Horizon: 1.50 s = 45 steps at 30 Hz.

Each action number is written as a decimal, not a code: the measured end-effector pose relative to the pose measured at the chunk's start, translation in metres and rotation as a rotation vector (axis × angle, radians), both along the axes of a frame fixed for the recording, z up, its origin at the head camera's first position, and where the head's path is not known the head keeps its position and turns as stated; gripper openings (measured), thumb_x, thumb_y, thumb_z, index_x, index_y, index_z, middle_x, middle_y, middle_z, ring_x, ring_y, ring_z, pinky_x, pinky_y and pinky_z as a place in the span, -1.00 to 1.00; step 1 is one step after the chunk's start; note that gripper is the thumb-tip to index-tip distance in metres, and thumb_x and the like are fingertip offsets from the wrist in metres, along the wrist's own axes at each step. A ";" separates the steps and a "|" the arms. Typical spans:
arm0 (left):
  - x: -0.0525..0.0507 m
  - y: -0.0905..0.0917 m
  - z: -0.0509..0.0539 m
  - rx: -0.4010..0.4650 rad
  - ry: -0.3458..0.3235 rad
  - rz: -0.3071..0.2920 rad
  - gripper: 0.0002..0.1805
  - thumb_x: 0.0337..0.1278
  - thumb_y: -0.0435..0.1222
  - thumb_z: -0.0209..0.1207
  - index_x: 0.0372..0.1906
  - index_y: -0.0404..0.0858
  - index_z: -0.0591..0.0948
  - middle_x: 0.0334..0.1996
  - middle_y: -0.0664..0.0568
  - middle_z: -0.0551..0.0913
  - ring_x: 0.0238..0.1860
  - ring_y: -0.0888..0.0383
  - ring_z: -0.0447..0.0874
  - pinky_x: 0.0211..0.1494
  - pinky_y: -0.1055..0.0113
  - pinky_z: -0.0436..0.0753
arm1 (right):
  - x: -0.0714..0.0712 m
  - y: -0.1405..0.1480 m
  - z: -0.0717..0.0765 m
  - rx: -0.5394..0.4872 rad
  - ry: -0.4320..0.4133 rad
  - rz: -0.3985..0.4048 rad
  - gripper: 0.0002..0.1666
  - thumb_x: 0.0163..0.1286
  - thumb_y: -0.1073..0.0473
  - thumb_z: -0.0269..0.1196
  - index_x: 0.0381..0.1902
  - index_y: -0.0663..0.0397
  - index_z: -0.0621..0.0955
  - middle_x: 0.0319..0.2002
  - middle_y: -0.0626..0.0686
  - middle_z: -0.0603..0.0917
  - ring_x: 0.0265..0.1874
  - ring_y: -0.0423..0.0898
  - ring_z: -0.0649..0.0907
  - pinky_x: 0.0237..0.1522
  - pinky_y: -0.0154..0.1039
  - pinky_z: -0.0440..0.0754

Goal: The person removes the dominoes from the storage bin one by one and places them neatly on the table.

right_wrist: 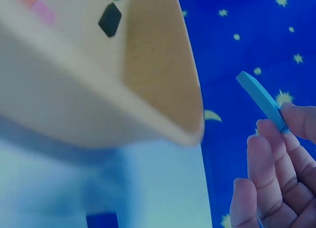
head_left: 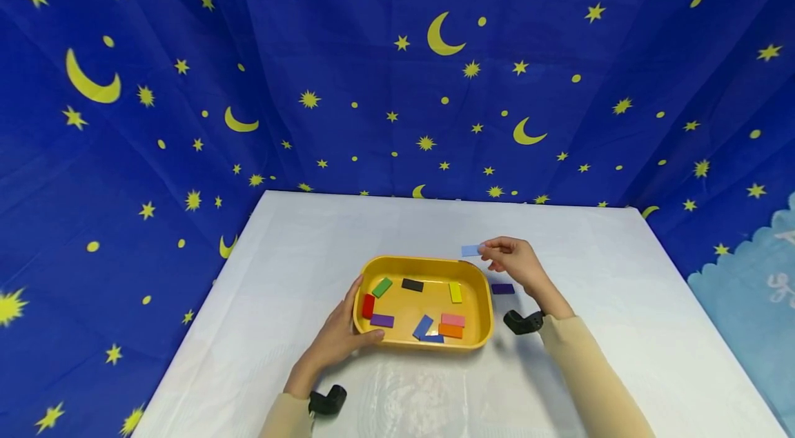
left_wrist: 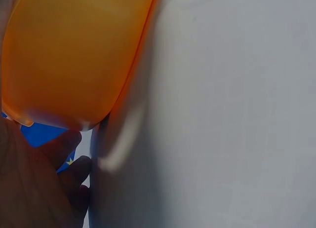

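A yellow plastic tray holds several small coloured rectangular blocks, among them a black block, a green block and a red block. My left hand grips the tray's left end, thumb at the front wall and fingers along the side; the left wrist view shows the fingers close by the tray wall. Beyond the tray's far right corner, my right hand pinches a light blue block by one end between thumb and fingers, above the table.
A dark purple block lies on the white table just right of the tray, below the right hand. A blue curtain with yellow moons and stars hangs behind the table. Black wrist cameras are strapped on both wrists.
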<state>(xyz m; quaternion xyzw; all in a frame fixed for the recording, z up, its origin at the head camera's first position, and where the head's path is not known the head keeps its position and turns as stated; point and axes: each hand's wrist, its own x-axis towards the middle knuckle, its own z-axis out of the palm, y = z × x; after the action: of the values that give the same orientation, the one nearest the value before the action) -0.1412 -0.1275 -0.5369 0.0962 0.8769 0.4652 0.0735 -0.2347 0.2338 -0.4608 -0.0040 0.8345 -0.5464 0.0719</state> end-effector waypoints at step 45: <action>0.000 -0.001 -0.001 -0.006 0.024 -0.017 0.18 -0.16 0.16 0.36 0.49 0.27 -0.17 0.37 -0.18 0.22 0.31 -0.23 0.19 0.25 -0.30 0.12 | 0.021 0.100 -0.052 0.015 -0.144 -0.167 -0.42 0.31 0.00 0.29 0.02 0.44 0.56 -0.33 0.05 0.70 -0.47 -0.19 0.63 -0.37 -0.30 0.62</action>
<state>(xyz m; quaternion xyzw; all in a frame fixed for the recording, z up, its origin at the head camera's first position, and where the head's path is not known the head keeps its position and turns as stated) -0.1415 -0.1286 -0.5379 0.1090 0.8783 0.4606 0.0670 -0.2135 0.3334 -0.5125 0.1054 0.8287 -0.5429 0.0859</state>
